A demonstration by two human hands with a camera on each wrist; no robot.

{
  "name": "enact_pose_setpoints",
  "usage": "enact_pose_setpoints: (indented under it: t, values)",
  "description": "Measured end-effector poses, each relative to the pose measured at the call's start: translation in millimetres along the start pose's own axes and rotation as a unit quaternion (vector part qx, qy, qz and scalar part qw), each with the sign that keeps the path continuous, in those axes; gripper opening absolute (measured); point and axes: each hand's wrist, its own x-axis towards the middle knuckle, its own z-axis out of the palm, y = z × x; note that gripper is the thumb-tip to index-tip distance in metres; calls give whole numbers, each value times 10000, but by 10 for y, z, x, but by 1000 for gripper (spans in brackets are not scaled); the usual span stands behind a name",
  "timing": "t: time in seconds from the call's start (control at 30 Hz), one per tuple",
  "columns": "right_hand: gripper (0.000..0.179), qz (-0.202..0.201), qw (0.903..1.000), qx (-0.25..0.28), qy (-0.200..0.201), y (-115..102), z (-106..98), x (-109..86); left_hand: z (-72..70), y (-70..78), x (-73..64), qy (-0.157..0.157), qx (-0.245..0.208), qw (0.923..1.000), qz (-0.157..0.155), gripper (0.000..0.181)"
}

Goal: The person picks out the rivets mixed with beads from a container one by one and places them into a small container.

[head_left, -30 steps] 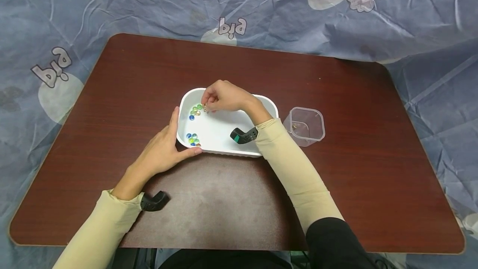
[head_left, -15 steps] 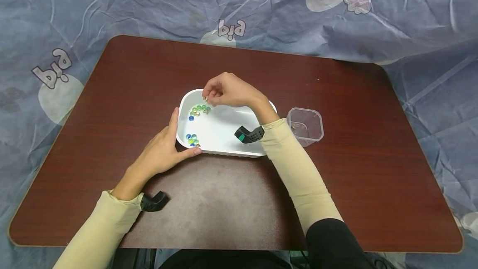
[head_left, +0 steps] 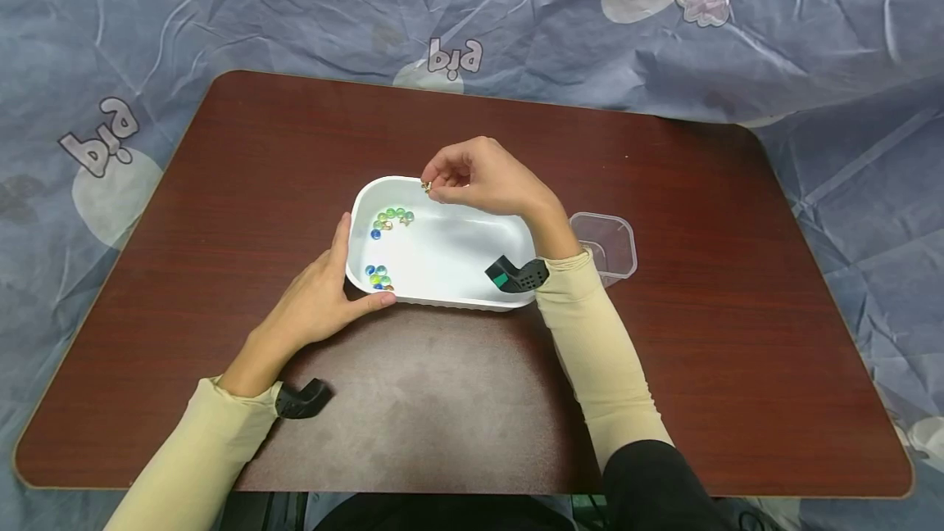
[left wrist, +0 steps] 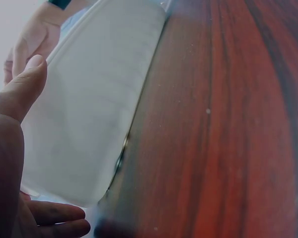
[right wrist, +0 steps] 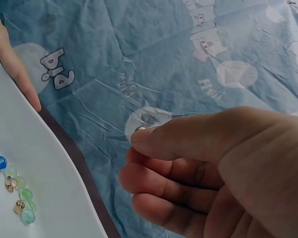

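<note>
At centre, we saw right hand (head_left: pixel 490 179) pinching an apparently gold piece (head_left: pixel 426 186). Left hand (head_left: pixel 315 296), spread, touched tray (head_left: pixel 442 256).

The tray (head_left: pixel 457 260) sits near the middle of the table (head_left: pixel 723 310); in its far left corner lies an arc of marbles and trinkets (head_left: pixel 392 213); in its near left corner, a second cluster (head_left: pixel 377 279); the left hand (head_left: pixel 313 297) lies along its left and near edges; the right hand (head_left: pixel 490 179), a small piece (head_left: pixel 426 186) at its fingertips, is at its far edge; right of it stands the tub (head_left: pixel 615 244).
</note>
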Motion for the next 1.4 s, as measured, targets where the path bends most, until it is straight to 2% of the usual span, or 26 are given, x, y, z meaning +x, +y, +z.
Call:
enact_pose_setpoints:
  t: [0.43, 1.1, 1.4]
  values:
    - [11, -14, 9997, -115, 236, 97, -83, -227, 2, 4, 0, 18, -18, 10000, 2, 124]
    - [11, 352, 9963, -290, 733, 178, -308, -537, 6, -24, -14, 56, 43, 9999, 111, 123]
    - [11, 430, 9935, -317, 1004, 248, -484, -714, 9, -15, 3, 34, 32, 9999, 117, 122]
